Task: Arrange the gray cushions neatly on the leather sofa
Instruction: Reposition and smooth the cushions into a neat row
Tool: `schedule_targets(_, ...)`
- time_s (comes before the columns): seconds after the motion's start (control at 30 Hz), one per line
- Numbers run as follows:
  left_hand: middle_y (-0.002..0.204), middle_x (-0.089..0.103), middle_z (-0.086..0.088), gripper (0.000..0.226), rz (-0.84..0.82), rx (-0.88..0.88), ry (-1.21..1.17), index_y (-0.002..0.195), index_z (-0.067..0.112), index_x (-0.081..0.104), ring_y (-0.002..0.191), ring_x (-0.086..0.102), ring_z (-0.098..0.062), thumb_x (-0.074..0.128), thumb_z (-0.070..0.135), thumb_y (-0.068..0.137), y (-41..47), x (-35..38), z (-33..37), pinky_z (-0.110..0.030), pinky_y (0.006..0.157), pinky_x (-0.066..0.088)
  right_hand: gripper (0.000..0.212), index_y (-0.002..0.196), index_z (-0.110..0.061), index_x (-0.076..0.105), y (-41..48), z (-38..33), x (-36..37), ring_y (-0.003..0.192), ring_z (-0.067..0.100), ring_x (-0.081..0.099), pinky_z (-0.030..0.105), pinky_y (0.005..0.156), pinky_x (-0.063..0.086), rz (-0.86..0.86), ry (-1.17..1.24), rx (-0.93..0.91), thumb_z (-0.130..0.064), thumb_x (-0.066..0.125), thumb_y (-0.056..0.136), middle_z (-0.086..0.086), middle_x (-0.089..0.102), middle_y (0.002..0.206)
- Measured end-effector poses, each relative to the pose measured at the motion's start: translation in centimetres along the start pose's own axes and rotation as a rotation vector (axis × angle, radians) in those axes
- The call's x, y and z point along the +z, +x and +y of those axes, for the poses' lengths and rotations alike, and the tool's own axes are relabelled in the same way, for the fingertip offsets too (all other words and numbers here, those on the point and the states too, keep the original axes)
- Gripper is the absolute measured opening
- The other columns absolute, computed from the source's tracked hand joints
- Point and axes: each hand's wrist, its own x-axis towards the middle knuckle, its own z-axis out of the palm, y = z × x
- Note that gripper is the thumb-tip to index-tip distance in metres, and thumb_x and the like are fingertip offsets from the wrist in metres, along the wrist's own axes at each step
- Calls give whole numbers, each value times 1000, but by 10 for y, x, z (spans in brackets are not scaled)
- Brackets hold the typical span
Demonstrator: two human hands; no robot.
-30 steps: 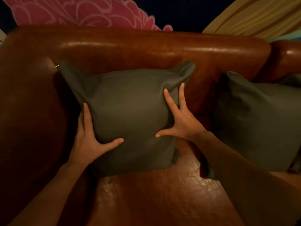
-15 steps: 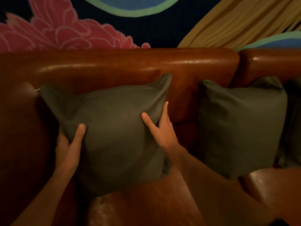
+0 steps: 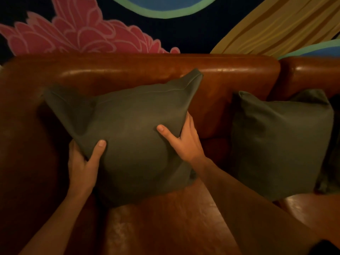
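A gray cushion [image 3: 132, 137] stands tilted against the backrest of the brown leather sofa [image 3: 139, 70], at the sofa's left end. My left hand [image 3: 82, 162] grips its lower left edge, thumb on the front face and fingers behind. My right hand [image 3: 182, 138] grips its right edge the same way. A second gray cushion [image 3: 281, 144] leans upright against the backrest to the right, apart from both hands. Part of a third gray cushion [image 3: 331, 173] shows behind it at the right frame edge.
The sofa's left armrest [image 3: 22, 144] rises beside the held cushion. Shiny seat leather [image 3: 165, 227] lies in front of the cushions. A painted wall with a pink flower [image 3: 73, 34] and yellow bands is behind the sofa.
Both hands went from lying flat on the cushion's front to gripping its side edges. The cushion's right top corner now sits higher against the backrest. The view has tilted up.
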Motion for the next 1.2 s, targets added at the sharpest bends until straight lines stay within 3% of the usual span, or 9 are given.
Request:
schedule_targets(0.1, 139, 43, -3, 89, 2, -29, 58, 136, 25, 40, 126, 42, -17, 50, 75, 63, 11, 5, 0, -28, 100, 32, 122, 151, -27, 6, 2, 1, 5, 143, 18, 17, 46, 115, 22, -14, 12, 44, -89, 45, 54, -1, 17, 156)
schedule_targets(0.23, 144, 34, -5, 93, 4, 0, 54, 143, 24, 32, 130, 34, -11, 51, 72, 65, 7, 7, 0, -25, 105, 26, 122, 150, -29, 3, 2, 7, 3, 144, 18, 14, 47, 115, 21, -18, 14, 64, -89, 46, 53, -2, 15, 156)
schedule_targets(0.4, 152, 21, -9, 99, 175, 71, 101, 149, 21, 12, 138, 20, -14, 52, 68, 72, -11, 15, 13, -15, 107, 16, 125, 149, -35, -6, -7, 8, -4, 145, 17, 10, 50, 115, 21, -18, 20, 65, -89, 50, 51, -5, 7, 158)
schedule_targets(0.57, 155, 5, -18, 89, 230, 284, 313, 149, 8, 7, 143, 6, -25, 49, 56, 87, -21, 30, 39, -38, 115, 11, 123, 149, -32, -12, -14, 6, -12, 145, 17, 9, 49, 115, 22, 38, -8, 28, -83, 52, 57, -7, -1, 158)
schedule_targets(0.73, 153, 10, -24, 72, 179, 452, 594, 148, 11, 16, 142, 6, -38, 45, 48, 93, -19, 37, 48, -64, 107, 9, 116, 148, -31, -14, -14, 6, -20, 146, 16, 7, 47, 115, 22, 74, -51, 8, -74, 58, 68, -8, -4, 159)
schedule_targets(1.0, 154, 16, -18, 65, 111, 461, 669, 145, 16, 29, 142, 7, -36, 41, 51, 91, -17, 30, 47, -66, 106, 12, 116, 147, -34, -18, -18, 7, -26, 145, 20, 10, 52, 113, 25, 39, -83, -14, -74, 58, 69, -5, -3, 159)
schedule_targets(1.2, 154, 19, -19, 63, 123, 504, 727, 145, 18, 29, 142, 7, -35, 41, 50, 93, -19, 28, 53, -68, 104, 3, 112, 146, -36, -17, -24, 10, -34, 146, 19, 4, 51, 115, 20, 40, -145, -72, -73, 57, 71, -3, -5, 159)
